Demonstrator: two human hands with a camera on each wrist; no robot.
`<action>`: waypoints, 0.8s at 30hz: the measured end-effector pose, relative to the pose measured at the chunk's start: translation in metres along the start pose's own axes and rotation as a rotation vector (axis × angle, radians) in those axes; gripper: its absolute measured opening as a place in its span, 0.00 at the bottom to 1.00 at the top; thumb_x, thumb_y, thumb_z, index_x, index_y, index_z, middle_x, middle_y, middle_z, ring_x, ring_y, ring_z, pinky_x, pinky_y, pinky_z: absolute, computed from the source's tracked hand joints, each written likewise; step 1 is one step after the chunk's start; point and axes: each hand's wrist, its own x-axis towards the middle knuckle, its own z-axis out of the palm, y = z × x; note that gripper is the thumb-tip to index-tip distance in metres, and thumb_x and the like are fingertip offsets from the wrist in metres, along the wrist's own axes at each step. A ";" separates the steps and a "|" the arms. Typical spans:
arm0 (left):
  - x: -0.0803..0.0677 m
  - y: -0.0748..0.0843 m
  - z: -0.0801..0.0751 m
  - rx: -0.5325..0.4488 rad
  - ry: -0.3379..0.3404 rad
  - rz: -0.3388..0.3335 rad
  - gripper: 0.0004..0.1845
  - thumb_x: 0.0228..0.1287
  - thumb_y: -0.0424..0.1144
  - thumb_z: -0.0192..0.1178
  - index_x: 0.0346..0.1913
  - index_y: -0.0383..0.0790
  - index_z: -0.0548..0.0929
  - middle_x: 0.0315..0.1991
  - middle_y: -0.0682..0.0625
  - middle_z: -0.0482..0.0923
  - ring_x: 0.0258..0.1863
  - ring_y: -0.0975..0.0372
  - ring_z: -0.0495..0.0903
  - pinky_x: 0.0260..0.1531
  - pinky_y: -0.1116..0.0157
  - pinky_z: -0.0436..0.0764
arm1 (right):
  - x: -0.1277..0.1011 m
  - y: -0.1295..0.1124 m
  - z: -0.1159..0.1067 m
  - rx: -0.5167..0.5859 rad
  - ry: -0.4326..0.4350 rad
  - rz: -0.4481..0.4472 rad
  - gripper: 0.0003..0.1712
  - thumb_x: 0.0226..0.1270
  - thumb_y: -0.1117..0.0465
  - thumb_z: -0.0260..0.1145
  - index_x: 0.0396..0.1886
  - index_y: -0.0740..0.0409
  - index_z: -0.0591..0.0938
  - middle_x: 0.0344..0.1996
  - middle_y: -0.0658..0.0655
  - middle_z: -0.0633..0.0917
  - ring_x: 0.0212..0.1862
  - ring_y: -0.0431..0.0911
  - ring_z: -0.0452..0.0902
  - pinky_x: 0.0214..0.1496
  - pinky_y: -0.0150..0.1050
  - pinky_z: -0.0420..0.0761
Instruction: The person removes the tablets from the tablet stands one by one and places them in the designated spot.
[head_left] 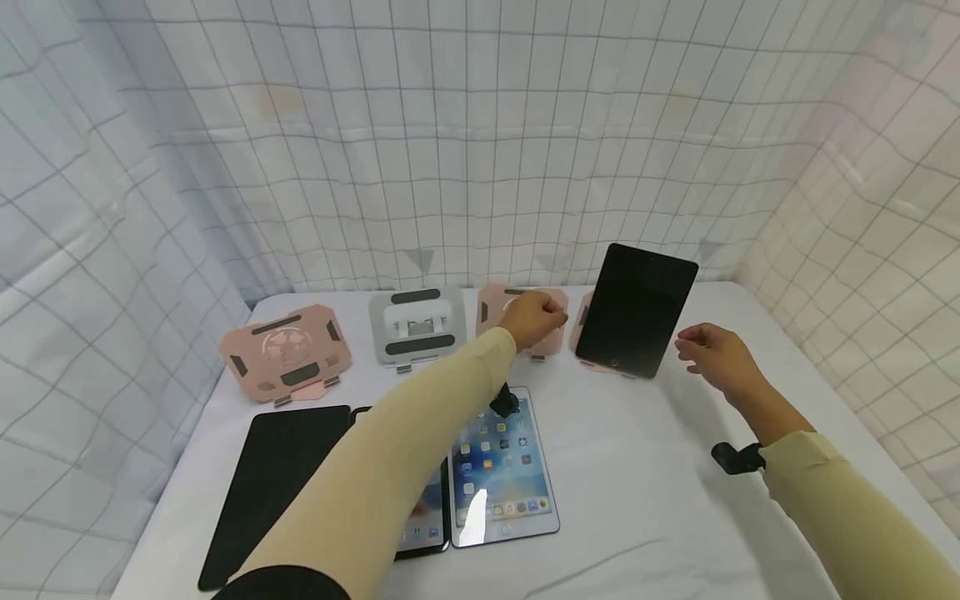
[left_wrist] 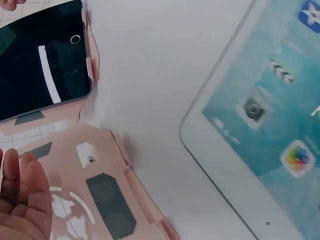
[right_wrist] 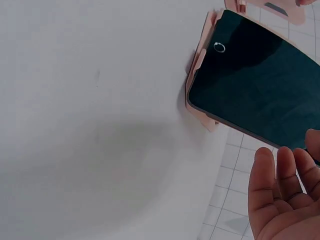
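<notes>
A: L hand?
B: Laid on pink stand at counter rear, fingers relaxed.
A: R hand?
B: Loosely spread, nothing held, just beside dark tablet, which is propped upright.

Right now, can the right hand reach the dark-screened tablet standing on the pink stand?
Probably yes. The right hand hovers open just beside the dark-screened tablet, apart from it, with only bare white table between them. The left hand is busy at the neighbouring pink stand.
</notes>
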 end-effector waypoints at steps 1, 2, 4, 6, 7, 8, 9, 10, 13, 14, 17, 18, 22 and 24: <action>0.003 0.002 0.002 0.003 0.008 0.002 0.09 0.72 0.42 0.58 0.42 0.39 0.82 0.38 0.51 0.80 0.31 0.63 0.72 0.29 0.68 0.74 | 0.001 0.000 -0.001 0.016 0.015 0.006 0.23 0.79 0.56 0.51 0.58 0.73 0.71 0.55 0.73 0.75 0.54 0.61 0.75 0.42 0.27 0.81; 0.006 0.005 0.004 0.005 0.015 0.001 0.09 0.72 0.42 0.58 0.42 0.39 0.82 0.36 0.51 0.79 0.31 0.63 0.73 0.29 0.68 0.74 | 0.003 -0.001 -0.002 0.029 0.032 0.012 0.23 0.79 0.55 0.51 0.59 0.73 0.70 0.55 0.73 0.75 0.54 0.59 0.76 0.41 0.26 0.81; 0.012 0.009 0.007 0.003 0.037 0.004 0.08 0.71 0.41 0.59 0.42 0.39 0.82 0.33 0.51 0.79 0.29 0.63 0.74 0.30 0.68 0.75 | 0.005 -0.001 -0.003 0.052 0.066 0.020 0.25 0.79 0.54 0.52 0.60 0.73 0.69 0.55 0.72 0.75 0.51 0.54 0.78 0.41 0.24 0.80; 0.019 0.015 0.009 0.001 0.063 0.006 0.07 0.71 0.39 0.60 0.41 0.38 0.82 0.31 0.51 0.79 0.28 0.63 0.76 0.31 0.68 0.77 | 0.008 -0.002 -0.004 0.069 0.103 0.022 0.25 0.79 0.54 0.52 0.61 0.72 0.69 0.55 0.71 0.75 0.47 0.46 0.78 0.41 0.23 0.80; 0.023 0.017 0.010 0.003 0.080 0.007 0.07 0.71 0.39 0.60 0.41 0.38 0.82 0.31 0.51 0.79 0.28 0.63 0.76 0.32 0.68 0.77 | 0.009 -0.002 -0.005 0.076 0.120 0.019 0.26 0.79 0.54 0.52 0.61 0.72 0.69 0.54 0.70 0.75 0.46 0.42 0.77 0.41 0.23 0.79; 0.027 0.020 0.011 0.007 0.097 0.007 0.07 0.71 0.39 0.60 0.41 0.39 0.82 0.31 0.51 0.79 0.29 0.63 0.76 0.33 0.68 0.77 | 0.011 -0.003 -0.005 0.082 0.137 0.014 0.26 0.79 0.54 0.52 0.62 0.72 0.69 0.54 0.70 0.75 0.45 0.41 0.77 0.41 0.22 0.79; 0.031 0.023 0.012 0.013 0.115 0.008 0.07 0.71 0.39 0.60 0.40 0.39 0.83 0.32 0.51 0.79 0.29 0.62 0.76 0.33 0.67 0.78 | 0.013 -0.003 -0.006 0.088 0.151 0.009 0.26 0.79 0.54 0.52 0.62 0.72 0.69 0.54 0.69 0.75 0.45 0.39 0.76 0.41 0.22 0.79; 0.035 0.026 0.014 0.021 0.128 0.005 0.07 0.71 0.40 0.60 0.41 0.39 0.83 0.32 0.51 0.80 0.31 0.62 0.77 0.34 0.67 0.78 | 0.014 -0.004 -0.006 0.097 0.172 0.003 0.25 0.79 0.54 0.52 0.62 0.72 0.69 0.53 0.69 0.75 0.45 0.40 0.76 0.41 0.22 0.79; 0.043 0.035 0.018 0.043 0.165 0.003 0.08 0.71 0.41 0.60 0.42 0.40 0.83 0.37 0.51 0.80 0.36 0.61 0.77 0.38 0.66 0.78 | 0.021 -0.007 -0.005 0.132 0.237 -0.011 0.25 0.79 0.55 0.52 0.62 0.71 0.69 0.52 0.67 0.76 0.48 0.44 0.77 0.42 0.22 0.79; 0.045 0.038 0.020 0.051 0.173 0.007 0.08 0.72 0.41 0.60 0.43 0.39 0.83 0.38 0.50 0.81 0.38 0.60 0.78 0.40 0.66 0.78 | 0.022 -0.008 -0.005 0.148 0.258 -0.016 0.24 0.79 0.55 0.52 0.61 0.71 0.69 0.51 0.66 0.76 0.48 0.46 0.77 0.42 0.23 0.79; 0.045 0.048 0.028 0.080 0.175 0.012 0.10 0.73 0.41 0.58 0.48 0.39 0.83 0.44 0.49 0.82 0.44 0.59 0.79 0.46 0.65 0.78 | 0.027 -0.012 -0.004 0.189 0.300 -0.015 0.23 0.78 0.56 0.53 0.60 0.71 0.69 0.49 0.64 0.76 0.48 0.47 0.77 0.43 0.24 0.80; 0.044 0.051 0.030 0.082 0.171 0.010 0.11 0.74 0.40 0.58 0.50 0.38 0.83 0.46 0.48 0.82 0.46 0.58 0.79 0.47 0.65 0.78 | 0.028 -0.013 -0.004 0.202 0.303 -0.012 0.23 0.78 0.57 0.53 0.61 0.71 0.68 0.49 0.63 0.76 0.48 0.47 0.78 0.43 0.24 0.80; 0.043 0.060 0.039 0.094 0.171 -0.022 0.14 0.75 0.39 0.54 0.55 0.37 0.82 0.53 0.46 0.82 0.52 0.57 0.79 0.51 0.64 0.78 | 0.033 -0.015 -0.004 0.222 0.293 0.006 0.24 0.79 0.57 0.53 0.63 0.70 0.67 0.47 0.58 0.76 0.43 0.39 0.78 0.44 0.26 0.81; 0.045 0.062 0.041 0.099 0.191 -0.044 0.14 0.75 0.38 0.53 0.57 0.38 0.82 0.54 0.47 0.82 0.53 0.57 0.79 0.51 0.65 0.78 | 0.035 -0.015 -0.003 0.233 0.287 0.008 0.25 0.79 0.56 0.53 0.65 0.70 0.67 0.48 0.57 0.76 0.43 0.38 0.78 0.46 0.27 0.81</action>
